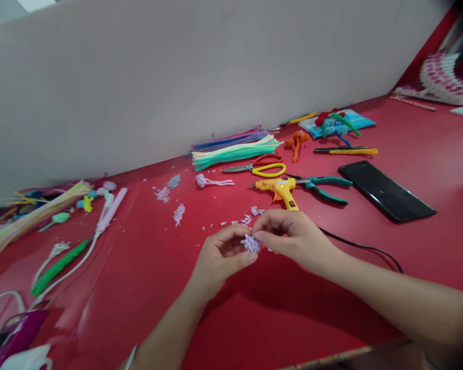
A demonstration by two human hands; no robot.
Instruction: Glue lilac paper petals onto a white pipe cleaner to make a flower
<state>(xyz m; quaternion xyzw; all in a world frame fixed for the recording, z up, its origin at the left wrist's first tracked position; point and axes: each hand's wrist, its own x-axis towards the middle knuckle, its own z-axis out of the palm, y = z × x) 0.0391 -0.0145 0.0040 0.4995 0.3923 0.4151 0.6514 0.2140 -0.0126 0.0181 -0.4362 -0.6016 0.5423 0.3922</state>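
Note:
A small lilac flower (250, 243), a tight cluster of short fuzzy pipe-cleaner pieces, is held between the thumb and fingers of my left hand (221, 257). My right hand (287, 236) pinches at the flower's upper right edge, its fingertips touching it; what lies between them is hidden. Loose lilac pieces (247, 220) are scattered on the red table just behind my hands. Beyond my right hand lies a yellow glue gun (281, 190), nozzle pointing left. A finished-looking lilac flower with stems (212, 181) rests farther back.
Yellow-and-red-handled scissors (268, 167), teal pliers (327, 187) and a black phone (386, 190) lie behind and to the right. Bundled pipe cleaners (235, 151) sit by the wall. A dark cord (366, 249) runs past my right forearm. At left are a pink corded tool (111, 210) and more pipe cleaners (42, 213).

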